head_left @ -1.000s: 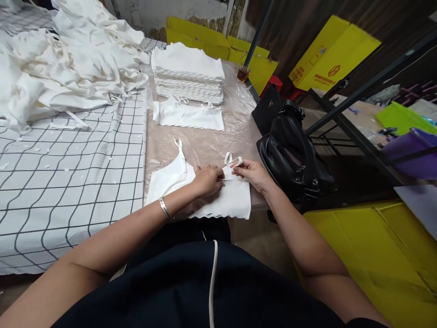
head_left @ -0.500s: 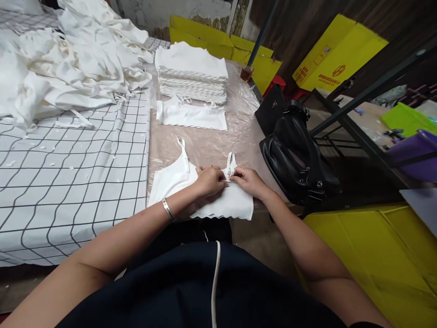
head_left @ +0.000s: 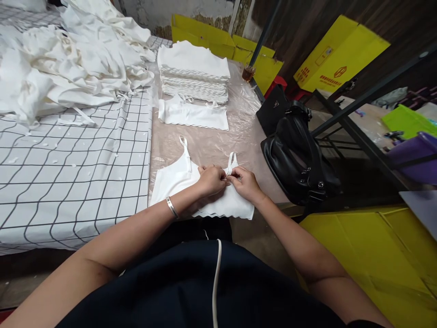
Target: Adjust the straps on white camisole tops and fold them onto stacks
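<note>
A white strappy crop top [head_left: 172, 182] lies flat at the table's front edge, its scalloped hem toward me. Its left strap [head_left: 185, 146] stretches away from me, and its right strap [head_left: 232, 159] stands up in a loop. My left hand [head_left: 213, 180] is closed at the middle of the neckline, fingertips pinching the fabric. Right beside it, my right hand [head_left: 244, 182] pinches the edge at the base of the right strap. The fingertips of both hands nearly meet; exactly what lies between them is too small to make out.
Beyond the top lie a folded white garment [head_left: 194, 115] and a tall stack of white tops [head_left: 194, 68]. Loose white garments [head_left: 68, 68] heap on the checked cloth [head_left: 112, 182] at left. A black bag [head_left: 293, 155] sits at right, a glass of brown liquid [head_left: 248, 73] behind it.
My right hand has moved slightly left, closer to the left hand, along the neckline. The crop top has stayed in place, and the view has shifted a little.
</note>
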`<move>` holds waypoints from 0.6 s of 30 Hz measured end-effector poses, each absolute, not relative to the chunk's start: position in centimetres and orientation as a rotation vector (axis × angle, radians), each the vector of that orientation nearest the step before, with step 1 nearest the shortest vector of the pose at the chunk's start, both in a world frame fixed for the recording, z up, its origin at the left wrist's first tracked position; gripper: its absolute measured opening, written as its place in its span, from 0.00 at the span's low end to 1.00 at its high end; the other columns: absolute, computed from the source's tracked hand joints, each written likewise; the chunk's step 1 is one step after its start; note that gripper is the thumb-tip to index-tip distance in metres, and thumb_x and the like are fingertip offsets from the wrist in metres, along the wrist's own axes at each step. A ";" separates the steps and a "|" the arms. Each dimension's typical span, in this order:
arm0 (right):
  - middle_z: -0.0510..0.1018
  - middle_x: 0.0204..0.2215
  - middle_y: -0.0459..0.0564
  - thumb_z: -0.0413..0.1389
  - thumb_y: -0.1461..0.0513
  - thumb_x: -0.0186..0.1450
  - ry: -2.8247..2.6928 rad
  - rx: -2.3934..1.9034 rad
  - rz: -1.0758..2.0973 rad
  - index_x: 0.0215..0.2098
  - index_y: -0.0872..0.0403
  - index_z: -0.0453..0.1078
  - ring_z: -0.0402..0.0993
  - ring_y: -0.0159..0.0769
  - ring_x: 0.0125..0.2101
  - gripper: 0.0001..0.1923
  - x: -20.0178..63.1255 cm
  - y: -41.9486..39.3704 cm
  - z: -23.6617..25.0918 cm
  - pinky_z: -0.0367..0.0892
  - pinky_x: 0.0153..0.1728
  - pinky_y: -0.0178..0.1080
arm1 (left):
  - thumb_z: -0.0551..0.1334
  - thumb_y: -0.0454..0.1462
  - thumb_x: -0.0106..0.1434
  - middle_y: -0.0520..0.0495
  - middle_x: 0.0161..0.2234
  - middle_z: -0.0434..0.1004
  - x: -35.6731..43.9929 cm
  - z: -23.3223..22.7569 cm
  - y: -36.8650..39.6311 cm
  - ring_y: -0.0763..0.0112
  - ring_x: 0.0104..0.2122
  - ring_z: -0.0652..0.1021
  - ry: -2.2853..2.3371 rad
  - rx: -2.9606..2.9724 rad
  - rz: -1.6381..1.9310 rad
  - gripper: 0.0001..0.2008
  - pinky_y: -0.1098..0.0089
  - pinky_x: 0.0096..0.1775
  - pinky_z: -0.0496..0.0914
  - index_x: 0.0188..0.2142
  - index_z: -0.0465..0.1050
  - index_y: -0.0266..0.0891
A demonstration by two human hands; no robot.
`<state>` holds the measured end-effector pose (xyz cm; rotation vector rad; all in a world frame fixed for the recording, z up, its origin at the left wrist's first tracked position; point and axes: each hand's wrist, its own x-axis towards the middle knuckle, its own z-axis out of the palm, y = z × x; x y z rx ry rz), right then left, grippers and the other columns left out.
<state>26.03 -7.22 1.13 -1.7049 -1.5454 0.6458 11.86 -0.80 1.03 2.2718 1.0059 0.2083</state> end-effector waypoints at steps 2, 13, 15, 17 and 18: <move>0.70 0.24 0.45 0.59 0.61 0.55 -1.309 -1.644 0.844 0.24 0.52 0.66 0.66 0.35 0.29 0.06 25.8 -7.1 1.1 0.62 0.34 0.38 | 0.63 0.38 0.62 0.39 0.44 0.76 11.2 1.0 -1.7 0.53 0.49 0.71 1.034 2.387 0.287 0.09 0.51 0.52 0.57 0.40 0.76 0.37; 0.74 0.22 0.44 0.58 0.67 0.63 -0.562 -1.652 1.338 0.27 0.53 0.66 0.74 0.29 0.27 0.08 29.6 2.3 4.9 0.72 0.34 0.33 | 0.49 0.57 0.67 0.43 0.67 0.54 6.3 -1.8 -6.5 0.52 0.67 0.52 0.268 2.831 0.251 0.33 0.47 0.64 0.43 0.66 0.55 0.47; 0.75 0.22 0.47 0.54 0.67 0.66 -0.661 -1.785 1.316 0.27 0.54 0.66 0.74 0.30 0.26 0.09 30.0 3.9 4.8 0.72 0.33 0.33 | 0.50 0.58 0.66 0.43 0.67 0.54 6.5 -1.7 -6.4 0.52 0.67 0.53 0.263 2.835 0.251 0.34 0.47 0.64 0.44 0.66 0.56 0.47; 0.76 0.22 0.49 0.55 0.65 0.67 -0.728 -1.876 1.310 0.27 0.55 0.66 0.74 0.32 0.25 0.10 30.1 5.0 4.6 0.72 0.30 0.36 | 0.49 0.59 0.66 0.42 0.67 0.55 7.0 -1.6 -6.4 0.51 0.67 0.54 0.258 2.849 0.260 0.34 0.47 0.63 0.46 0.65 0.57 0.46; 0.75 0.21 0.50 0.57 0.63 0.67 -0.752 -1.918 1.296 0.26 0.55 0.66 0.73 0.33 0.24 0.11 30.1 5.3 4.5 0.72 0.28 0.37 | 0.49 0.59 0.66 0.42 0.66 0.56 7.2 -1.5 -6.5 0.51 0.66 0.55 0.250 2.859 0.270 0.34 0.47 0.63 0.47 0.65 0.57 0.46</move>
